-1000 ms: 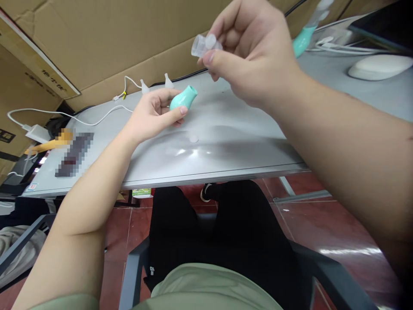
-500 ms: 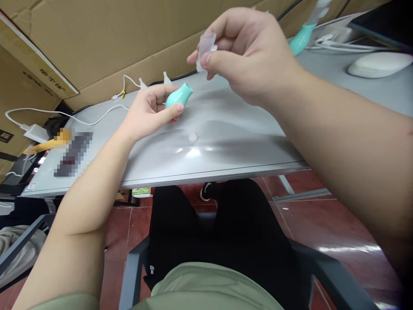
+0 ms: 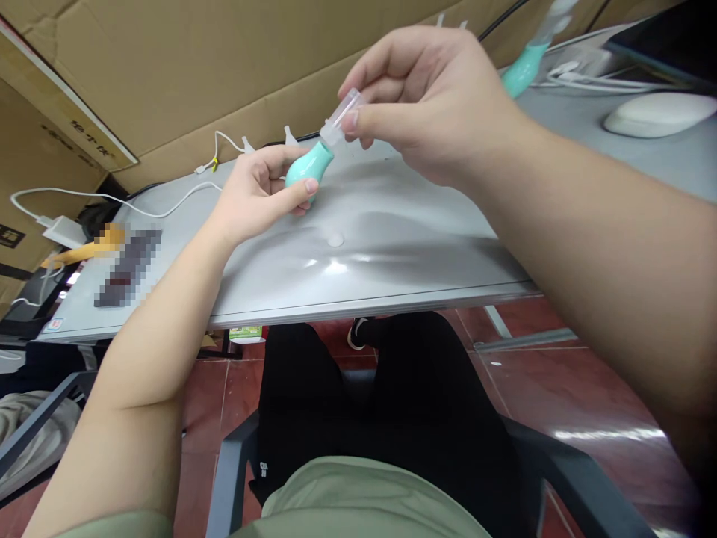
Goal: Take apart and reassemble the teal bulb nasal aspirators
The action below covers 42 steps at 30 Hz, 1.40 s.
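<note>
My left hand [image 3: 263,183] is closed around a teal squeeze bulb [image 3: 307,170], its open neck tilted up to the right. Between the thumb and fingers of my right hand [image 3: 414,97] is a clear plastic tube [image 3: 343,112], with its whitish collar end angled down at the bulb's mouth. Collar and neck are very close; whether they touch I cannot tell. A small translucent disc-like piece [image 3: 335,240] lies on the grey table [image 3: 269,280] below my hands. Behind my left hand stand two whitish pointed tips [image 3: 290,137].
At the back right stands a similar teal bulb with a clear top [image 3: 526,67]. A white mouse [image 3: 661,114] lies near a dark screen and white cables. On the left are a white charger [image 3: 64,232] and its cable. Cardboard [image 3: 224,60] borders the table's back.
My right hand has brought the clear tube down and left, turning its collar end to the bulb's neck. My left hand and the bulb have barely moved.
</note>
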{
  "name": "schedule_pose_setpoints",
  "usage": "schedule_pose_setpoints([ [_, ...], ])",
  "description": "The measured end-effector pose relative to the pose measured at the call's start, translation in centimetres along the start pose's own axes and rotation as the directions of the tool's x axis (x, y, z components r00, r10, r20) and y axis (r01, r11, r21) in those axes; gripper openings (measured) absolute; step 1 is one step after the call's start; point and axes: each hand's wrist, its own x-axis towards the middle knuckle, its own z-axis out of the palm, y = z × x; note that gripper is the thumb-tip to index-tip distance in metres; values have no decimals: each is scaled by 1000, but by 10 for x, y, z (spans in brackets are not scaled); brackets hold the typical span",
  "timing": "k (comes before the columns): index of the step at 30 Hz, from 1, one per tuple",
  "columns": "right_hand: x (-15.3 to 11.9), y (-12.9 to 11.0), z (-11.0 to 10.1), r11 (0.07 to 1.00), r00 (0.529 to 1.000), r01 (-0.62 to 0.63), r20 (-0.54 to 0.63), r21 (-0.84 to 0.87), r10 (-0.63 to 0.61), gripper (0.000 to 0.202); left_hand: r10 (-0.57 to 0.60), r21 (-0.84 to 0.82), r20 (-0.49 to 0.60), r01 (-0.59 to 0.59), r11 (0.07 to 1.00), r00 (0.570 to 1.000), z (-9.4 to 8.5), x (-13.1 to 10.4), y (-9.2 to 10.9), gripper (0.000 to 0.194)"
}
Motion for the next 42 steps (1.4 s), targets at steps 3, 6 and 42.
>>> schedule_pose_setpoints([
  [3,-2,-3,-1,999,999,-18,27,-47,20,23,0,16,-22,1,1000,1000,0,0,1,66],
  [6,-3,-4,-3,994,999,-14,35,-111,18,19,8,14,-40,-8,1000,999,1,-1,2,66],
  [42,-11,3,-10,953,972,-23,217,-303,93,16,81,240,-182,-36,970,980,2,-2,7,68],
])
